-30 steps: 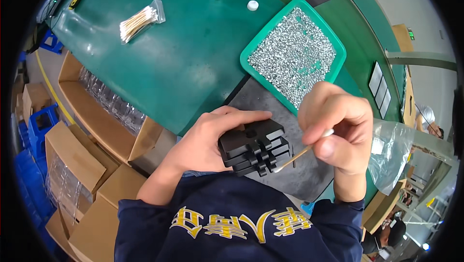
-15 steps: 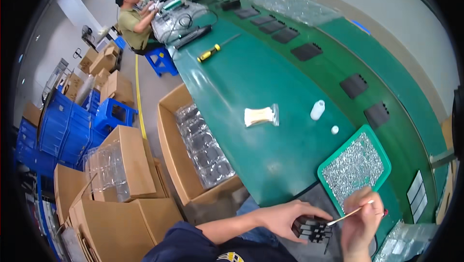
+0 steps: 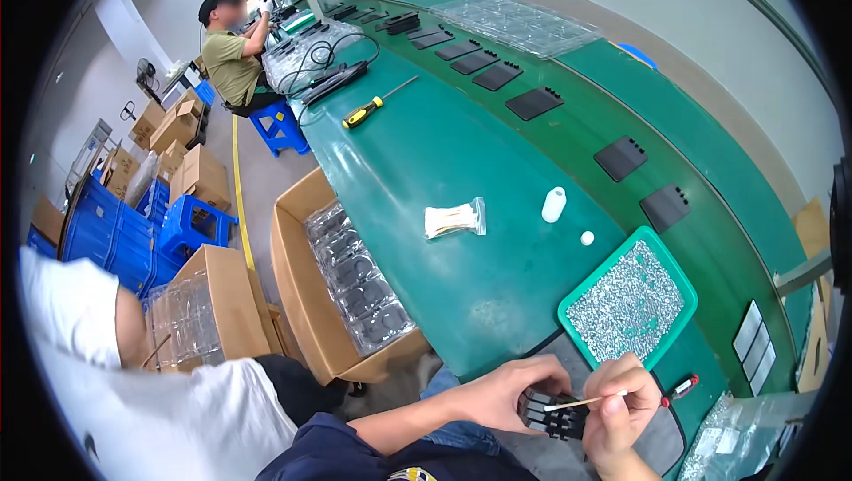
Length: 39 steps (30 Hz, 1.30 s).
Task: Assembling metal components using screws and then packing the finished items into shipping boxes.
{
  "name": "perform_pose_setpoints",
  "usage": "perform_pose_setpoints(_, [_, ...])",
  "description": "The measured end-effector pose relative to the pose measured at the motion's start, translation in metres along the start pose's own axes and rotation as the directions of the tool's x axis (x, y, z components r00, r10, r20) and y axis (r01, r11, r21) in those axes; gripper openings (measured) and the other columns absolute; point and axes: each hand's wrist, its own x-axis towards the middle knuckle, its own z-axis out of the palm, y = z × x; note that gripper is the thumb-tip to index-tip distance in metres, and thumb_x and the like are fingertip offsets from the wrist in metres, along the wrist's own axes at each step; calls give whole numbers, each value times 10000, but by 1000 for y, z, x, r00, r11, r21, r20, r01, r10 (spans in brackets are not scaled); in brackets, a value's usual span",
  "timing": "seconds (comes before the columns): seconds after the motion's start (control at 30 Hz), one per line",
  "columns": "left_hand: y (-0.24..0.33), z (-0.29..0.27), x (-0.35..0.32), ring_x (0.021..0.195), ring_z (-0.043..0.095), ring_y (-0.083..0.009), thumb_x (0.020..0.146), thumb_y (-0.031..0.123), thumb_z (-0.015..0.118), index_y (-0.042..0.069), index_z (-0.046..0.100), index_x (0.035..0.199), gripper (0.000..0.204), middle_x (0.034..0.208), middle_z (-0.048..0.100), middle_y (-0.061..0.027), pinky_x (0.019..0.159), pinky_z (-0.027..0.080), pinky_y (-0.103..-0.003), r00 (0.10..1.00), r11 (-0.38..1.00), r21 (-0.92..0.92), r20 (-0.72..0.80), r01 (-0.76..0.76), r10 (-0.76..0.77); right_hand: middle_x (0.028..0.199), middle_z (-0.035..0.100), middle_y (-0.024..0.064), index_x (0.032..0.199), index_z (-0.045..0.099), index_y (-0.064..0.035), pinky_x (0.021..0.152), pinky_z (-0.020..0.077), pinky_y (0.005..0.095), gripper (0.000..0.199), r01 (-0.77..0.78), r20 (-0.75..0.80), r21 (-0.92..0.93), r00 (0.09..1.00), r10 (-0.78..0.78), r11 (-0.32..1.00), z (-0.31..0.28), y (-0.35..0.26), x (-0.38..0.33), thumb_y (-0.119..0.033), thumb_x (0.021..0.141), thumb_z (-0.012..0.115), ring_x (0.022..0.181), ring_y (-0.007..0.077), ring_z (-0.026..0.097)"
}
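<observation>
A bundle of black plastic parts with hinge-like knobs point(image 3: 552, 417) is gripped in my left hand point(image 3: 497, 397), its fingers wrapped round the far side. My right hand point(image 3: 623, 414) pinches a wooden-stemmed cotton swab point(image 3: 579, 404), one white tip touching or nearly touching the parts and the other showing past my fingers. Both hands are over a dark grey mat point(image 3: 652, 450). Just beyond them stands a green tray point(image 3: 690, 305) full of small silvery metal pieces.
A white bottle point(image 3: 554, 205), its loose cap point(image 3: 587, 238), a bag of swabs point(image 3: 454, 219) and a yellow screwdriver point(image 3: 362, 114) lie on the green table. Black plates point(image 3: 620, 159) line the right strip. A red-handled tool point(image 3: 683, 387) is beside my right hand. Someone in white point(image 3: 195, 419) is close at left.
A person in white has come into view at the lower left. My view has shifted a little, and my right hand has turned, still with the swab at the black parts. The far co-worker's hands are higher.
</observation>
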Motion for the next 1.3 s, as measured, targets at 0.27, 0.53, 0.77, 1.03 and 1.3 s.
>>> perform_pose_setpoints(0.27, [4, 32, -17, 968, 649, -237, 674, 105, 935, 29, 630, 1180, 596, 1153, 680, -110, 882, 515, -349, 948, 999, -4, -315, -52, 48, 778, 593, 72, 866, 680, -30, 656, 438, 261, 61, -58, -79, 57, 995, 63, 997, 3, -3, -9, -75, 841, 712, 655, 150, 536])
perform_pose_setpoints(0.53, [-12, 17, -6, 911, 636, -232, 677, 179, 931, 32, 641, 1078, 517, 1061, 672, -85, 845, 516, -344, 946, 968, 110, -211, -226, 245, 809, 639, 81, 869, 694, -30, 667, 444, 269, 60, -32, 45, -60, 998, 35, 998, -9, -10, -1, -36, 810, 706, 675, 159, 545])
perform_pose_setpoints(0.77, [-17, 21, -4, 916, 640, -243, 658, 212, 917, 34, 639, 1039, 503, 1050, 678, -92, 840, 512, -353, 933, 960, -58, -261, -273, 250, 786, 577, 36, 924, 738, -5, 668, 368, 227, 136, -305, 75, -209, 942, 326, 929, -21, -39, 12, 34, 802, 690, 704, 114, 472])
perform_pose_setpoints(1.03, [-19, 22, -5, 877, 646, -228, 660, 162, 910, 47, 626, 1004, 461, 1022, 703, -120, 786, 515, -342, 933, 959, 9, -232, -282, 277, 763, 553, 18, 930, 751, 0, 650, 340, 216, 188, -346, 77, -77, 933, 351, 935, -21, -42, 11, 97, 787, 678, 683, 97, 438])
perform_pose_setpoints(1.3, [-21, 23, -2, 863, 632, -226, 616, 134, 895, 49, 620, 1010, 488, 1013, 689, -92, 777, 505, -340, 920, 953, -16, -264, -304, 289, 735, 551, 3, 896, 762, -14, 603, 317, 206, 186, -354, 143, -218, 911, 388, 910, -14, -37, 10, 105, 771, 694, 634, 72, 414])
